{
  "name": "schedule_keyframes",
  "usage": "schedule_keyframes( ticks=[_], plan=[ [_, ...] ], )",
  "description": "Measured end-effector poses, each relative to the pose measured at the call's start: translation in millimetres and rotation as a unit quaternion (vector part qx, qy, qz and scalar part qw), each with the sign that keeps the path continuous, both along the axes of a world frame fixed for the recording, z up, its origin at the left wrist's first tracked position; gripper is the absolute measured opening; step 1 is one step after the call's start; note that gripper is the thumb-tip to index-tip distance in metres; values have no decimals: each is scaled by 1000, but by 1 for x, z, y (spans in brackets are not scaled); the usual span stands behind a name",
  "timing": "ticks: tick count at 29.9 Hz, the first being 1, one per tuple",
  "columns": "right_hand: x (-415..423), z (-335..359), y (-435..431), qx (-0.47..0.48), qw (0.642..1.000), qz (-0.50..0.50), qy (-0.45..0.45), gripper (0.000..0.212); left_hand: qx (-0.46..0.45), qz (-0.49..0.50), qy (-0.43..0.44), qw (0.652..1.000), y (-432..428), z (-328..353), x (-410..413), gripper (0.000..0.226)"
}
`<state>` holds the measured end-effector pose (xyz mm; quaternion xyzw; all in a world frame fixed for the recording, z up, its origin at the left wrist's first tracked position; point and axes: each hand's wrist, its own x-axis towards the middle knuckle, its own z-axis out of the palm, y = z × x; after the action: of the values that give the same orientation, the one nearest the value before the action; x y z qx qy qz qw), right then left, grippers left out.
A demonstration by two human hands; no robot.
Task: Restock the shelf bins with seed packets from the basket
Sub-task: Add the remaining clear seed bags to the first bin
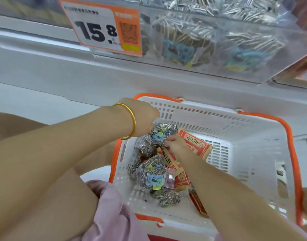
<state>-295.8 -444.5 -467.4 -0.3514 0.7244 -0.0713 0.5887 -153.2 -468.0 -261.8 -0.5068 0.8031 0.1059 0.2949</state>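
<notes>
Right hand: reaches down into the basket, fingertips pinching the edge of one seed packet. Left hand: bent down at the wrist just above and left of that same packet, touching its upper edge; the fingers are hidden behind the back of the hand, so its grip cannot be told. A gold bangle sits on the left wrist. Packet: a small clear pouch, crinkled and shiny, filled with striped black-and-white sunflower seeds, bearing a blue label with a yellow tab. It sits between the two hands, raised above the basket floor near the far left corner. More packets of the same kind lie heaped below it along the basket's left side. Red packs, tan-edged with printed characters, lie beside them to the right, one leaning against the far wall. Basket: white slotted plastic with orange handles and rim trim, its right half bare. Above it, a clear bin holds the same seed packets. An orange-and-white price tag reading 15.8 hangs at the bin's left end. The shelf front is plain white. The floor is pale. Pink cloth shows at the near edge.
</notes>
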Motion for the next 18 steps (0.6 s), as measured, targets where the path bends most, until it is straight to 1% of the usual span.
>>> schedule_keyframes(
  ticks=[2,5,8,10,12,13,14,16,18],
  plan=[
    [-3,-4,1,-50,998,-7,35,34,-10,-3,-2,1000,-1,1,0,35],
    [5,-2,3,-28,999,-43,5,38,-10,4,16,1000,-1,1,-3,35],
    [11,-4,0,-14,999,-33,-17,45,-4,12,27,1000,1,-1,-5,35],
    [9,-7,-5,-31,998,-45,-10,36,-1,15,24,1000,2,-2,-4,35],
    [5,-7,-8,-51,996,-77,20,18,0,15,19,1000,2,-2,-2,36],
    [3,-8,-9,-63,993,-89,44,13,2,16,17,1000,2,-1,-1,36],
    [1,-11,-10,-82,989,-98,67,17,6,17,18,1000,2,-1,-1,37],
    [-2,-12,-12,-126,982,-101,94,36,11,21,27,999,3,0,0,37],
    [-4,-13,-16,-146,983,-50,96,60,9,21,35,999,3,-1,0,36]
  ],
)
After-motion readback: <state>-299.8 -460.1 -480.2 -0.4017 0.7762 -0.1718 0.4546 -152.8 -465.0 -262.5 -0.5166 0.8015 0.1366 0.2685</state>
